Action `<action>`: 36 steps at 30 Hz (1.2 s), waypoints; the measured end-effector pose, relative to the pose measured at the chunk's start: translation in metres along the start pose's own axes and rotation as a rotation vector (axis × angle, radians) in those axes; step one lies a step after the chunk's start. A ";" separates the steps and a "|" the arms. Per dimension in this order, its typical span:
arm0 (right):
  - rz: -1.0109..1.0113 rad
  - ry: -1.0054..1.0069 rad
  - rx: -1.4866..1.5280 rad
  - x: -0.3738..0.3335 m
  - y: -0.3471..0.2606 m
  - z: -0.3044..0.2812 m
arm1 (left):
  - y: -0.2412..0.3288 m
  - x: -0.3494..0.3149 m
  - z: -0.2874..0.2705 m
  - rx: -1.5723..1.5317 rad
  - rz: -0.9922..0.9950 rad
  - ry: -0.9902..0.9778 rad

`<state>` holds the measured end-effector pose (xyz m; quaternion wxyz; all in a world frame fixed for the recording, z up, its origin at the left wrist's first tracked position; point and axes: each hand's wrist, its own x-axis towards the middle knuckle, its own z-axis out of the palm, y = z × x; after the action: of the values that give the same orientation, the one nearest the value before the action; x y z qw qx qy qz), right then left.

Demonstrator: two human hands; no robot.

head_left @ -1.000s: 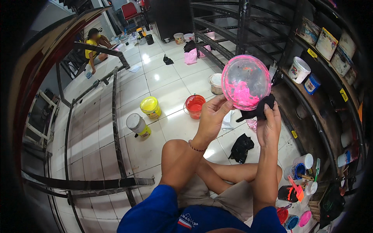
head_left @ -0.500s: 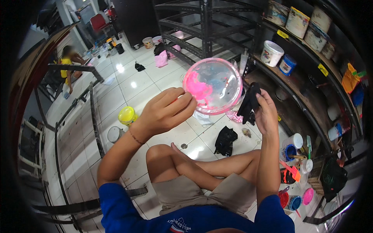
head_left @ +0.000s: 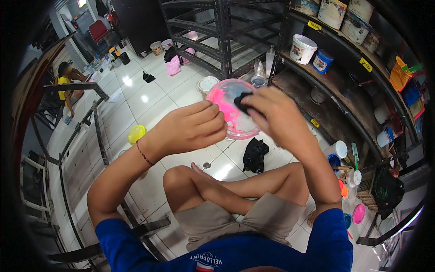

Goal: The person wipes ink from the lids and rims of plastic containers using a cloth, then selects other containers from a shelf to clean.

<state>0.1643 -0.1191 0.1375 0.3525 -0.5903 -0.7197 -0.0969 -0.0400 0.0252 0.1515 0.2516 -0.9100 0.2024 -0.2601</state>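
Note:
A round see-through plastic lid (head_left: 233, 87) is held up in front of me, with wet pink paint (head_left: 221, 105) smeared over its left part. My left hand (head_left: 188, 129) is closed on the lid's left edge. In my right hand (head_left: 282, 114) is a bunched black cloth (head_left: 241, 102), pressed to the lid's face right of the thickest pink. The fingers of that hand are slightly blurred and cover part of the lid. Below the lid, another crumpled black cloth (head_left: 255, 155) lies on the tiles near my crossed legs.
A yellow paint tub (head_left: 136, 134) stands left of my left arm. Paint-stained shelves (head_left: 312, 97) with buckets run along the right. Open paint pots (head_left: 359, 213) crowd by my right elbow. Metal frames (head_left: 100, 136) stand at left, beyond which a person in yellow (head_left: 63, 86) sits.
My right hand has moved left, bringing the black cloth from beside the lid onto its face. The pink on the lid is now more spread out. My left hand still grips the lid.

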 end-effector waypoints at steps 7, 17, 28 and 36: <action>0.100 -0.066 -0.091 -0.010 0.016 0.002 | 0.006 -0.003 0.007 -0.048 0.013 -0.026; 0.004 -0.158 0.010 -0.017 0.008 -0.004 | 0.007 -0.008 0.016 -0.010 0.038 -0.031; -0.215 -0.091 0.081 -0.028 -0.002 -0.007 | 0.011 -0.007 0.013 -0.158 -0.082 0.048; -0.223 -0.062 0.051 -0.036 0.007 -0.014 | 0.011 -0.004 0.008 -0.250 -0.114 0.003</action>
<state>0.1782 -0.1526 0.1232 0.3320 -0.5001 -0.7936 -0.0993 -0.0408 0.0213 0.1383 0.1205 -0.9439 0.1814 -0.2482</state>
